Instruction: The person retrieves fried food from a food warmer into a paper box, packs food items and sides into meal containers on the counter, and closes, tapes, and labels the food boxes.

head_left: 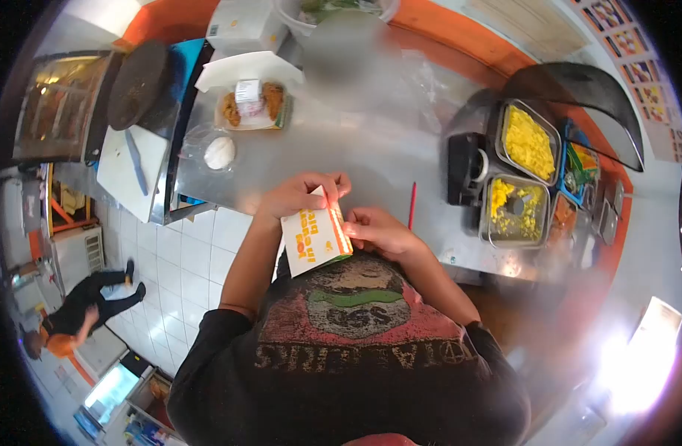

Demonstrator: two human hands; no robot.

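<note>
Held in front of my chest is a white printed cardboard food box (312, 236) with yellow and orange lettering, an orange side strip and a bit of green at its lower edge. My left hand (305, 195) grips its upper edge, thumb on the printed face. At its right side, my right hand (379, 231) pinches the edge near the orange strip. A red pencil-like stick (412, 206) lies on the metal counter (341, 149), just beyond my right hand. Farther back stands an opened food box (252, 111) holding fried pieces and a labelled packet, with a round white wrapped item (220, 153) nearby.
On the right are two metal trays of yellow food (529, 143) (513, 209), a black device (467, 169) and a blue basket (579, 163). A knife (136, 163) rests on a white cutting board (125, 186) at left. Another person (77, 312) is at far left on the tiled floor.
</note>
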